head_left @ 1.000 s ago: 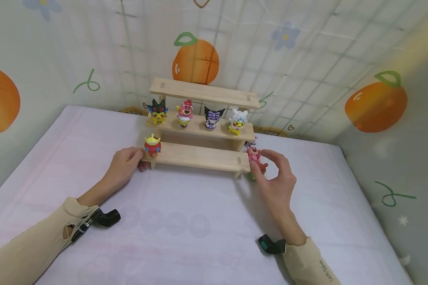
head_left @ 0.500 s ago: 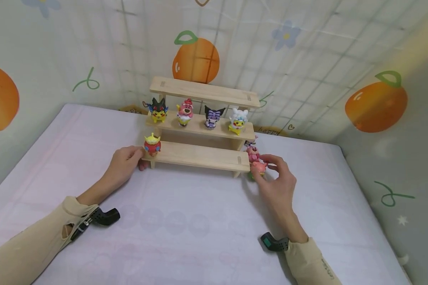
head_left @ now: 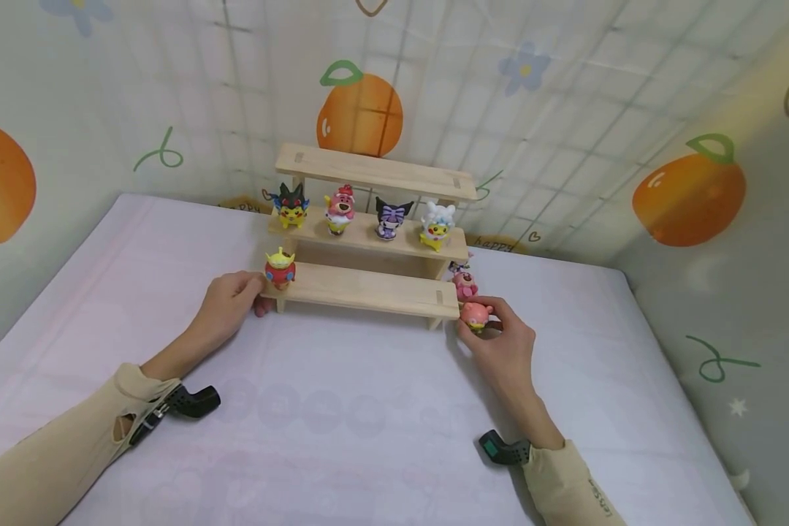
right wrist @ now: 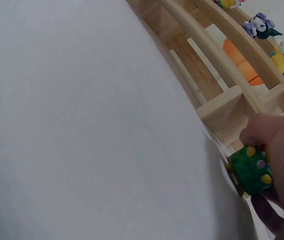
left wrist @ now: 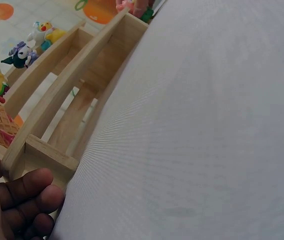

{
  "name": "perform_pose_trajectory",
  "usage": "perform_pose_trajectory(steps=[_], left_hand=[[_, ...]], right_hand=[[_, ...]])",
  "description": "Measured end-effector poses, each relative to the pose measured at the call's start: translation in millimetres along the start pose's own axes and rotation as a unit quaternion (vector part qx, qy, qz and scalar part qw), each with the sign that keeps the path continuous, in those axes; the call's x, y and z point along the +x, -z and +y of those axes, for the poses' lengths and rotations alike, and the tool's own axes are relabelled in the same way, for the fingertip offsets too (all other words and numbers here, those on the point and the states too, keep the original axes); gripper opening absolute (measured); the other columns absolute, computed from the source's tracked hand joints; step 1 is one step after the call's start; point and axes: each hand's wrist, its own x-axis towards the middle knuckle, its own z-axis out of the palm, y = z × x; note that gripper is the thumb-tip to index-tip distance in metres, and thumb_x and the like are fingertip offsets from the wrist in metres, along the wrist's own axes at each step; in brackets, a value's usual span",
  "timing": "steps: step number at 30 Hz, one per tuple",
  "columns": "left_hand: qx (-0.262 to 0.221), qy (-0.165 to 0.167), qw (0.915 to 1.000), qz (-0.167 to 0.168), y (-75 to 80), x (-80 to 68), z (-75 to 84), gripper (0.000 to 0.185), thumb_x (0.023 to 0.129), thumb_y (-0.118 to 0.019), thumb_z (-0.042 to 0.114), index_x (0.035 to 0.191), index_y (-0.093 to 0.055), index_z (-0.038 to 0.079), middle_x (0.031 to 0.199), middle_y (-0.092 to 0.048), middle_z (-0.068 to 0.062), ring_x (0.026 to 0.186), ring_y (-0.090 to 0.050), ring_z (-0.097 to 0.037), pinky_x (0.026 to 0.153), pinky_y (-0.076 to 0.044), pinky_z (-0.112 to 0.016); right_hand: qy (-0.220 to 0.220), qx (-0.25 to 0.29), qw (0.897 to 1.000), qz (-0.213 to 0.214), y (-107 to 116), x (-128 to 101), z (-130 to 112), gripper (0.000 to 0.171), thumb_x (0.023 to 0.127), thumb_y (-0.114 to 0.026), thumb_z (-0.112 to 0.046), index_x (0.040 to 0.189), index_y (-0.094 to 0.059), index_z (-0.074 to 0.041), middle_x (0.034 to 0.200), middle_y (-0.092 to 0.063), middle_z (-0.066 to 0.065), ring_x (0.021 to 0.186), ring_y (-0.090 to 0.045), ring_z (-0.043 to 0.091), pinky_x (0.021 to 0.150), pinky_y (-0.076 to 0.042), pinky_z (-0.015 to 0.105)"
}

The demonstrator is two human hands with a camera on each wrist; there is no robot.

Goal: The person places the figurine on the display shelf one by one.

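Observation:
A three-tier wooden display shelf [head_left: 368,288] stands on the table. My left hand [head_left: 233,294] holds the left end of its lowest board, thumb near the top and fingers curled by the leg. Beside the right end of that board, my right hand [head_left: 505,342] pinches a pink-headed figurine [head_left: 475,314] between thumb and fingers. Its green, dotted lower part [right wrist: 251,170] shows in the right wrist view, close over the tabletop. Just behind it is a pink bear figurine [head_left: 464,285]. A red and yellow alien figurine [head_left: 280,269] stands at the left of the lowest board.
Several figurines line the middle board, among them a black-eared purple one [head_left: 391,219] and a white-hooded yellow one [head_left: 437,225]. Another small figurine [head_left: 459,263] is partly hidden behind the shelf's right side. A printed curtain [head_left: 434,95] hangs behind the white-covered table [head_left: 342,453].
My right hand has shifted slightly toward me and closed its fingers on the pink-headed figurine, which now sits apart from the pink bear. My left hand stays at the shelf.

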Motion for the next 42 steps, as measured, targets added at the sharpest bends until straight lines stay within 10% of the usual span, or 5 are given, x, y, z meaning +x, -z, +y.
perform_pose_trajectory(steps=[11,24,35,42], left_hand=[[0.001,-0.002,1.0,0.001,-0.9,0.6,-0.6,0.036,0.104,-0.042,0.015,0.087,-0.071,0.002,0.075,-0.069,-0.01,0.078,-0.057,-0.025,0.073,-0.043,-0.032],[0.002,-0.005,1.0,0.001,-1.1,0.5,-1.9,0.036,0.105,-0.041,0.014,0.09,-0.071,0.001,0.075,-0.069,-0.01,0.078,-0.059,-0.025,0.073,-0.044,-0.031],[0.005,-0.002,1.0,0.004,-1.6,1.0,-2.1,0.037,0.104,-0.042,0.016,0.085,-0.07,0.003,0.074,-0.068,-0.009,0.078,-0.057,-0.025,0.073,-0.043,-0.032],[0.002,-0.004,1.0,0.004,-1.5,0.9,-2.8,0.036,0.104,-0.042,0.015,0.086,-0.07,0.003,0.074,-0.068,-0.009,0.078,-0.057,-0.025,0.073,-0.043,-0.032]], right_hand=[[-0.016,-0.03,0.999,-0.023,1.0,-0.2,-1.3,0.049,0.084,-0.089,-0.021,0.126,-0.068,-0.01,0.113,-0.073,0.008,0.096,-0.067,0.02,0.076,-0.045,0.011],[-0.009,-0.067,0.997,-0.027,2.2,-0.6,-3.0,0.053,0.081,-0.091,-0.024,0.123,-0.066,-0.006,0.108,-0.072,0.011,0.088,-0.067,0.023,0.072,-0.05,0.022],[-0.011,-0.041,0.999,0.002,3.2,0.8,-1.7,0.045,0.08,-0.09,-0.018,0.116,-0.067,-0.002,0.104,-0.073,0.013,0.086,-0.073,0.027,0.07,-0.044,0.002],[-0.022,-0.042,0.998,0.038,13.3,7.5,-11.8,0.045,0.083,-0.087,-0.02,0.119,-0.067,-0.001,0.11,-0.075,0.013,0.092,-0.072,0.028,0.078,-0.056,0.036]])
